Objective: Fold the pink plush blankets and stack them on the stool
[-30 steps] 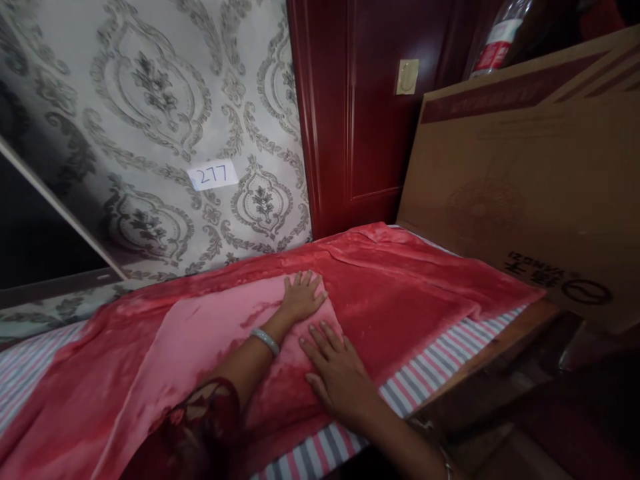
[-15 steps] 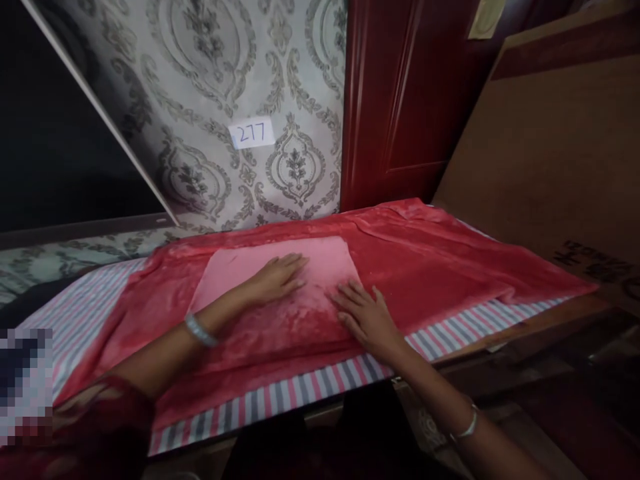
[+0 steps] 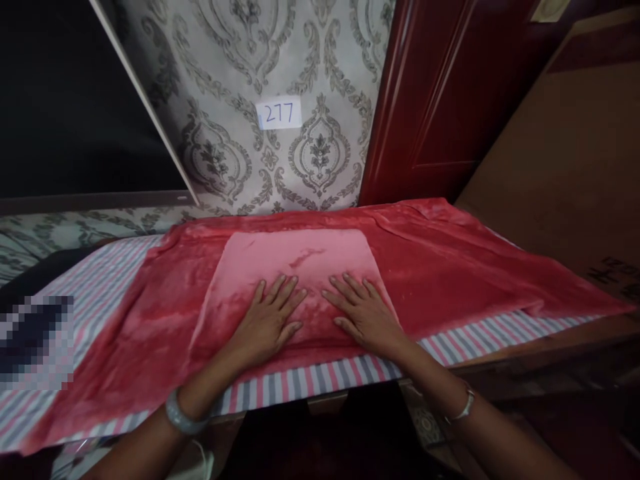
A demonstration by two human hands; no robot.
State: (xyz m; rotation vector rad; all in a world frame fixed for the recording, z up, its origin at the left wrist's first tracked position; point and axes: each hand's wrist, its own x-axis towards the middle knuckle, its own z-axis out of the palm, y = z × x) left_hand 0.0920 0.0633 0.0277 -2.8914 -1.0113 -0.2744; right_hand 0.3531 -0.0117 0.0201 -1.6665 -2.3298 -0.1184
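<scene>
folded pink cloth (image 3: 300,257) under left hand (image 3: 267,320) and right hand (image 3: 363,313)

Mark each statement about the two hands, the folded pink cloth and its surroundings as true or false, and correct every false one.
1. Both hands lie flat, palms down, on the folded pink plush cloth. True: left hand, right hand.
2. The pink cloth lies on a blue blanket. False: it lies on a red plush blanket.
3. A white paper label on the patterned wall reads 277. True.
4. The left hand grips a pair of scissors. False: it holds nothing, fingers spread on the cloth.
5. A striped sheet shows beneath the blanket's near edge. True.
</scene>
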